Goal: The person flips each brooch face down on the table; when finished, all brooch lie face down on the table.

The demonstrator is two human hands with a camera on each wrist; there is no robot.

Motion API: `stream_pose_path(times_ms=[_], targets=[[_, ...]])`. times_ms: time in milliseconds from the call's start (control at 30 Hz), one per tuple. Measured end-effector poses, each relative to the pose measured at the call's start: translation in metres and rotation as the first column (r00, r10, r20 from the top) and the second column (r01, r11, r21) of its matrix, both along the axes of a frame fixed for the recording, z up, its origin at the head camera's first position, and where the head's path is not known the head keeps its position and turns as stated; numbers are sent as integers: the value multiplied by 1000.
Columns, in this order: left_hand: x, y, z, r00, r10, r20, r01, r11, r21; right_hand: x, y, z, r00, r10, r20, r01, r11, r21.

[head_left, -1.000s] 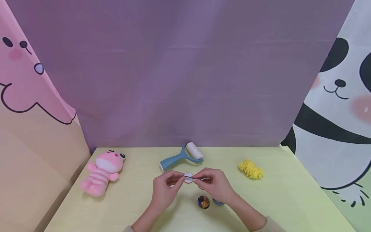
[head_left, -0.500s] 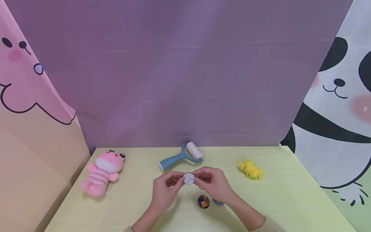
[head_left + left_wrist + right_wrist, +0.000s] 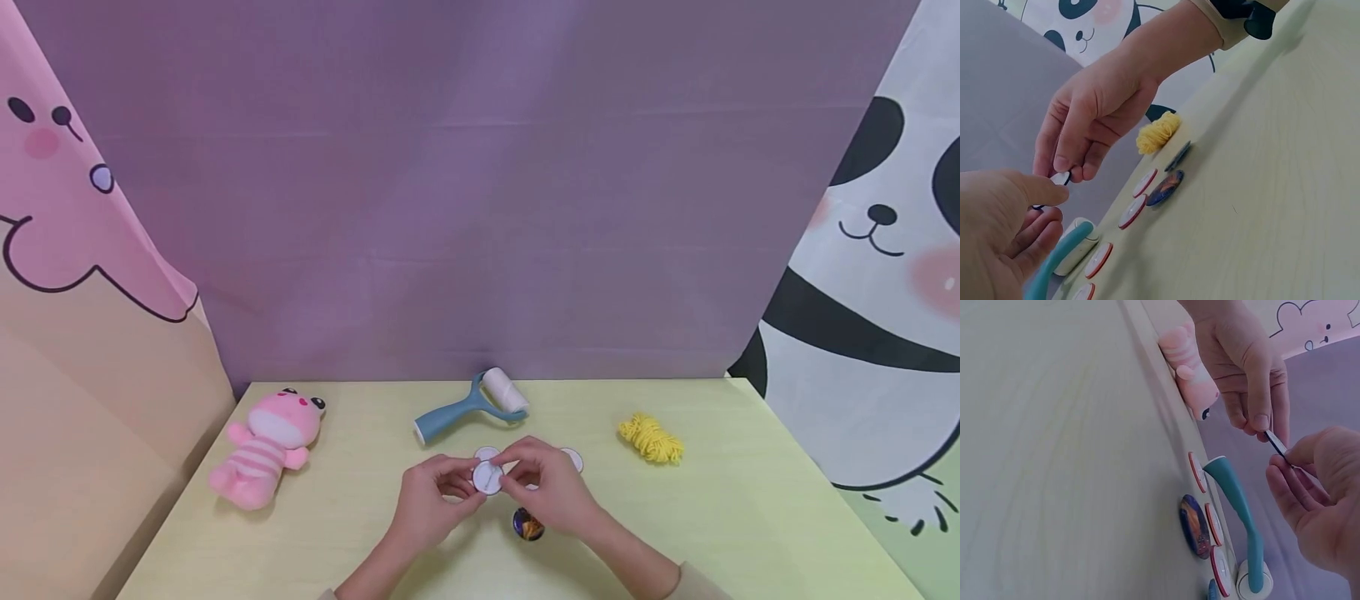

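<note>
A round badge (image 3: 487,478) with a white back, a thin line across it and a dark rim is raised above the table between both hands. My left hand (image 3: 429,504) pinches its left edge between thumb and fingers. On the opposite edge, my right hand (image 3: 557,492) pinches it as well. Below the hands lies a badge with a dark, orange-and-purple picture (image 3: 528,525). Several white discs with red rims lie nearby, one such disc (image 3: 1132,211) beside the picture badge in the left wrist view. A dark blue disc (image 3: 1178,156) is hidden from the head view.
Behind the hands lies a blue-handled lint roller (image 3: 468,406). A pink striped plush toy (image 3: 266,448) is at the left of the table (image 3: 750,517), and a yellow yarn bundle (image 3: 651,438) at the right. A purple cloth (image 3: 480,208) hangs along the back edge.
Between both hands, the badge has turned from edge-on to show its white back, then come slightly down and nearer. The blue disc has passed out of sight behind the right hand.
</note>
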State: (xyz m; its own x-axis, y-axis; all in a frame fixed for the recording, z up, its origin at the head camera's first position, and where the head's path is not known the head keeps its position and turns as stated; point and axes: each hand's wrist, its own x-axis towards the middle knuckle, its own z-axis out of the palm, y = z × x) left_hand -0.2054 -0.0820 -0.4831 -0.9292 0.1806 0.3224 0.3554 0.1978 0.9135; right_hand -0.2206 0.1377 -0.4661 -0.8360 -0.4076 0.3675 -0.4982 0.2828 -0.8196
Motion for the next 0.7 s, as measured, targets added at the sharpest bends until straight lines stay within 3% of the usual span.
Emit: stream_pose_path(times_ms=[200,367,700], targets=[[-1,-2,-5,1000,-9,-26,6,995,-99,1,-1,-6,999,36,-4,-36,997,64],[-3,-5,-13,998,-27,-54,15,978,-206,1,-2,-12,998,65,-4,-64,989,133],[-4,-7,-23,988,-65,-141,7,926,-378,0,-5,-21,985,71,-158,-21,956,294]])
